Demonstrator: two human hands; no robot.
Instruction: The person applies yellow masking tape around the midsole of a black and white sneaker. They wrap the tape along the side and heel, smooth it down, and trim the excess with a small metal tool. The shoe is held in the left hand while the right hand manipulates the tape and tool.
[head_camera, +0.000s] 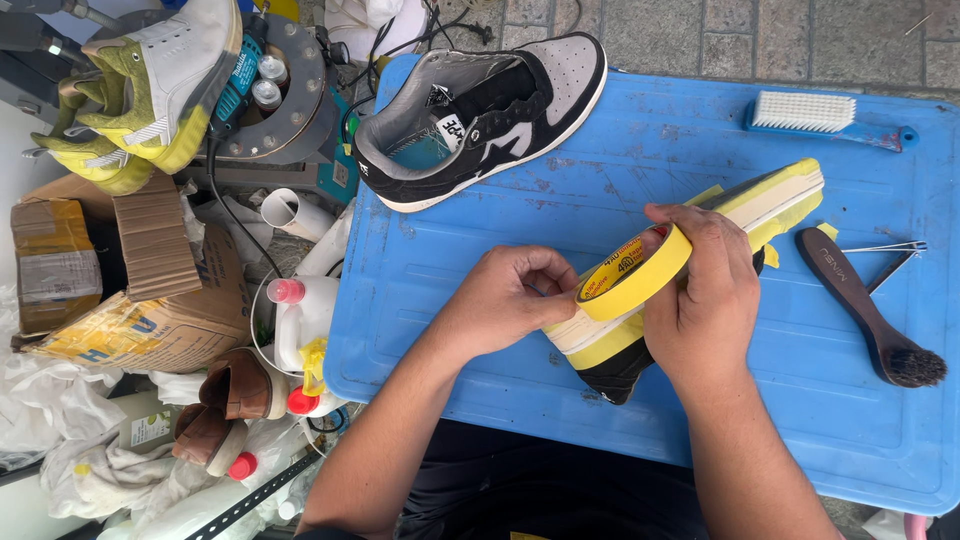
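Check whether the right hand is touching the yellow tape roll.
Touching. The head view shows the right hand with its thumb and fingers wrapped around the yellow tape roll, pressing it against the shoe on the blue table.

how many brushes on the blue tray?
2: a blue scrub brush with white bristles at the far right corner of the blue tray, and a dark wooden brush by the right edge. Hands may hide others.
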